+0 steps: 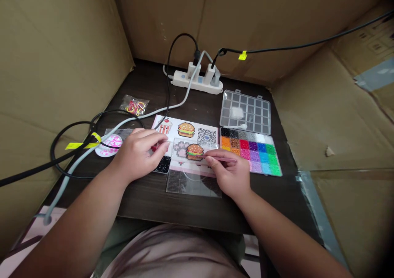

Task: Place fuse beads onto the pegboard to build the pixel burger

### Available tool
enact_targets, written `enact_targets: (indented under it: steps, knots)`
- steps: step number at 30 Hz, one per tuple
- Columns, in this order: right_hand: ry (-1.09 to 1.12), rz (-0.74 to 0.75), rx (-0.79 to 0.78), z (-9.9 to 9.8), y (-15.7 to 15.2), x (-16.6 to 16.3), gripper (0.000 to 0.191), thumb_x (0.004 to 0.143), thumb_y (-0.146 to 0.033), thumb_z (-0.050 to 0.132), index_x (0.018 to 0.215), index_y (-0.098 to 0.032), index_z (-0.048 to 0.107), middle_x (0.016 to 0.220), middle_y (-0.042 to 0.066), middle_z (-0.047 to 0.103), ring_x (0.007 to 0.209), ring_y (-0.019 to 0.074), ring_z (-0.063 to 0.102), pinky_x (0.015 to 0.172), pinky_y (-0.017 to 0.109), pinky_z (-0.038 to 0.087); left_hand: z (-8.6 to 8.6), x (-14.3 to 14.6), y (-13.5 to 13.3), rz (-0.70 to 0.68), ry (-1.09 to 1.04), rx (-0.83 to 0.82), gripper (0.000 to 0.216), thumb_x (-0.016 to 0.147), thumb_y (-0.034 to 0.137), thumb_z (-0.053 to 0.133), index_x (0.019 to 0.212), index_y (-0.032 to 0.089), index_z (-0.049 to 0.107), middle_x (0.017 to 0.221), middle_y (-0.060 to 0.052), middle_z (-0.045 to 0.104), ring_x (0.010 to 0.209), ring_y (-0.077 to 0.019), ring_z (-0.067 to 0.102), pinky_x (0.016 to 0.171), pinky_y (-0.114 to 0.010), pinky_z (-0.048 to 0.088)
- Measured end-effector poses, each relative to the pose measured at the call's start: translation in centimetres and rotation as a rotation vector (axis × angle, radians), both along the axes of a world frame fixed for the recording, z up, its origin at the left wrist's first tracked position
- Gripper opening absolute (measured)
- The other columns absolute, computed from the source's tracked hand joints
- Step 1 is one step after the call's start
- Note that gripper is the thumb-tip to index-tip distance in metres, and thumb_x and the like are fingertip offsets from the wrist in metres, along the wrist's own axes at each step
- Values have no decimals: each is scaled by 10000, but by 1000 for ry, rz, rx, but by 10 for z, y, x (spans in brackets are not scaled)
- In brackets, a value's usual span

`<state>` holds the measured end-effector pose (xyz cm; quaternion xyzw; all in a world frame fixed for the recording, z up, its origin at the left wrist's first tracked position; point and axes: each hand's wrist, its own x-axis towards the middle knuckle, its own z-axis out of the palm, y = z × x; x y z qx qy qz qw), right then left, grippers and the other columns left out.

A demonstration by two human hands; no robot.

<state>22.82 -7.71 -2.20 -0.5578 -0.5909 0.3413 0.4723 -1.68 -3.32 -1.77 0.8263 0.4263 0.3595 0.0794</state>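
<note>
My right hand (232,173) grips pink tweezers (226,159), their tips at the right side of a small bead hamburger (195,151). That hamburger sits on a clear pegboard (193,185) lying partly over a printed pattern sheet (200,124). My left hand (141,153) hovers at the board's left side, thumb and forefinger curled close together. Whatever is between those fingertips, if anything, is too small to make out. Below them is a small tray of black beads (163,164), with some red ones partly hidden behind the hand.
A sorted bead box (252,151) lies right, its clear lid (246,110) folded back. Behind stands a power strip (197,82) with cables crossing the table's left. A white dish of pink beads (109,145) and a bag of rings (134,105) lie left. Cardboard walls (200,19) surround the table.
</note>
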Motion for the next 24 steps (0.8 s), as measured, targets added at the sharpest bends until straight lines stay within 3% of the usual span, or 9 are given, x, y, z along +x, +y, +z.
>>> enact_targets:
  steps: [24]
  knots:
    - [-23,6,-27,1,1,-1,58,779,-241,691,766,-203,732,782,48,765,731,194,730,681,315,610,1,1,-1,24,2,-54,123,882,264,573,854,195,671,805,-19,725,729,-159,659,749,-333,488]
